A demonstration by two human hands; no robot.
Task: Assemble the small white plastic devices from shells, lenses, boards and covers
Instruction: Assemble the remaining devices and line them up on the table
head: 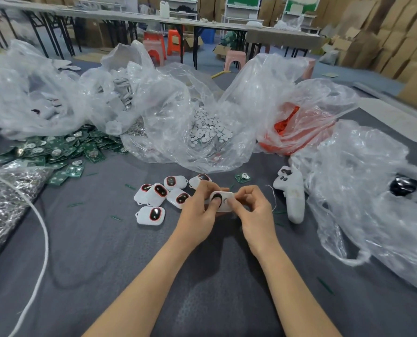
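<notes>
A small white shell [223, 201] with a dark round opening is held between both hands above the grey table. My left hand [199, 210] grips its left end, thumb pressing at the dark opening. My right hand [252, 206] pinches its right end with curled fingers. Just left of my hands lie several finished white devices [157, 193] with red-rimmed dark lenses. A single green board [242, 177] lies beyond my right hand. A heap of green boards [56, 149] covers the table's left side, and small white round discs [207, 128] fill a clear bag at the middle.
A white handheld tool [292, 193] lies right of my hands. Crumpled clear bags [363, 190] crowd the right and back; one holds red parts [290, 122]. A bag of shiny metal parts [3, 205] and a white cord [42, 239] lie at the left.
</notes>
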